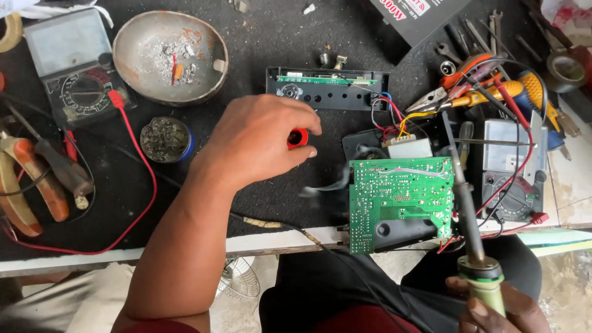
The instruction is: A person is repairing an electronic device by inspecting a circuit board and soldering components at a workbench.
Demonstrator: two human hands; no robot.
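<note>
Left hand [259, 139] forward, right hand [502, 311] gripping

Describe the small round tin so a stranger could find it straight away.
Start at the big dented metal bowl full of ash at the top left of the black bench. Just below it sits the small round tin, left of the left hand. It alone has a blue rim and dark, crusty grey contents.

One view only, from the head camera, looking steeply down and forward over the workbench [277, 37] from the person's seat. It sits close: the green circuit board [399, 200] lies just right of centre, the bench's near edge crosses right below that board, and the person's lap fills the frame beneath it.
</note>
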